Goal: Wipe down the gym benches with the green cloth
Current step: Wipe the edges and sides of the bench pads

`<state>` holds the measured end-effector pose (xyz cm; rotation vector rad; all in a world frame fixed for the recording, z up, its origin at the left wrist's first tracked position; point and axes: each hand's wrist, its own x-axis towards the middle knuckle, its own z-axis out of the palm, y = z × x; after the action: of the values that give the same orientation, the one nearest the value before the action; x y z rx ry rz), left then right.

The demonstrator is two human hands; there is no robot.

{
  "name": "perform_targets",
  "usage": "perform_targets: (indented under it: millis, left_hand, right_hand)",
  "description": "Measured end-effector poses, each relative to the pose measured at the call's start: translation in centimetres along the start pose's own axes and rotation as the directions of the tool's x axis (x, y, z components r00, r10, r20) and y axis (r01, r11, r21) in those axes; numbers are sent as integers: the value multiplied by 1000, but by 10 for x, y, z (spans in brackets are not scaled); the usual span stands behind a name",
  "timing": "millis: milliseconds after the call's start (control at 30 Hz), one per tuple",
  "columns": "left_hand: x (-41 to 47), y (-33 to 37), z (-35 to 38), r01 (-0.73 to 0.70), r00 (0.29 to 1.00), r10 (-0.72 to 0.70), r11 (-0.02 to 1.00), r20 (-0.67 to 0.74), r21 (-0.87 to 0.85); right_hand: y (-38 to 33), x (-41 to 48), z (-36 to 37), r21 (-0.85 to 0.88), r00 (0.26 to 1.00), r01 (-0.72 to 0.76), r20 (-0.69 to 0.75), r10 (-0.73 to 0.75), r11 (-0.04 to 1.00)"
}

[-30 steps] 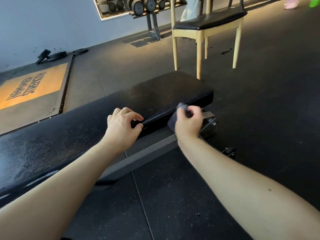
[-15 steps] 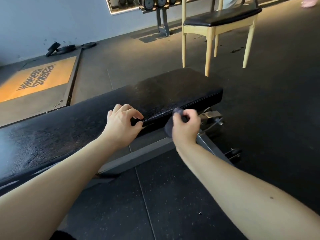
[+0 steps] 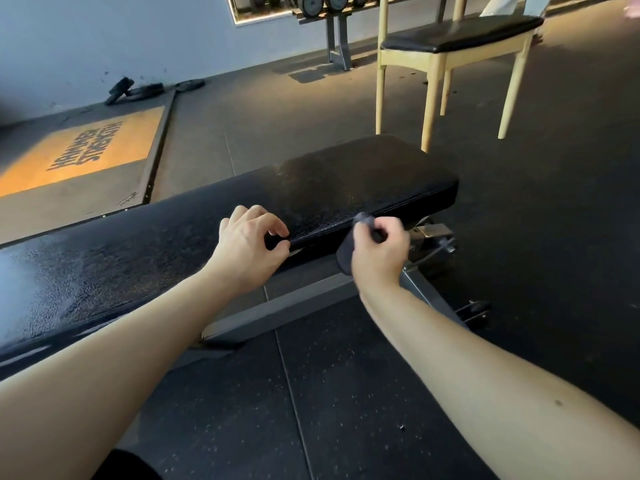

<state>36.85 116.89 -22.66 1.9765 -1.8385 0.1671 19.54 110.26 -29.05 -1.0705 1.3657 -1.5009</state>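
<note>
Your left hand (image 3: 247, 251) grips the near edge of the bench (image 3: 346, 181), likely bracing you; your right hand (image 3: 379, 252) pinches the cloth (image 3: 344, 256) against that edge.

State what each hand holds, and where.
Right hand grips the cloth by its bunched upper end; the rest hangs below. Left hand pinches the bench pad at its near edge.

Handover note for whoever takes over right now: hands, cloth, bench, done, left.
Left hand: fingers curled on the near edge of the bench pad.
Right hand: grips the cloth, which looks dark here, against the pad's near side.
Done: the pad top shows a wet sheen and droplets; how much is wiped I cannot tell.
Left: finish the side edge and the rest of this bench; other benches are not in view.
</note>
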Motion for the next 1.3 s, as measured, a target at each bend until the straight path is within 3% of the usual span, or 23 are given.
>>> perform_targets:
  millis: [100,300,500,567,733,933,1033,1167,1233,1300]
  left_hand:
    - [-1,-3,-2,-1,1000,1,1000,4,-6]
    - [-1,-1,1,15,1000,-15,1000,-23,-1]
    - [-3,-7,-6,1,1000,-1,1000,24,-8]
    - [-3,-8,-7,4,1000,-4,1000,31,0]
    - [-3,-4,-3,25,1000,-25,1000,-2,-10]
    - [-2,-5,-5,15,999,-15,1000,41,-11]
    - [-1,-5,-5,17,999,-17,1000,36,-1]
    - [-1,1,-1,32,999,-32,999,8,-11]
    - [0,2,1,26,1000,-26,999,4,-24]
    - [1,3,2,6,1000,-5,1000,8,-30]
  right_hand:
    - [-3,-6,1,8,1000,-10,-20,10,1000]
    - [5,-74,36,1,953,-27,301,25,1000]
    - [1,-17,3,-67,997,-13,69,17,998]
    - [2,-28,10,-69,997,-22,77,27,997]
    - [8,-71,36,-71,956,-49,285,67,996]
    - [4,-7,2,-80,999,-23,26,25,997]
    - [6,-22,12,-21,998,-48,41,49,999]
    - [9,-56,27,-26,971,-61,228,65,998]
    - [7,-42,19,-1,979,-62,196,61,998]
    - [4,-12,7,20,997,-70,41,69,997]
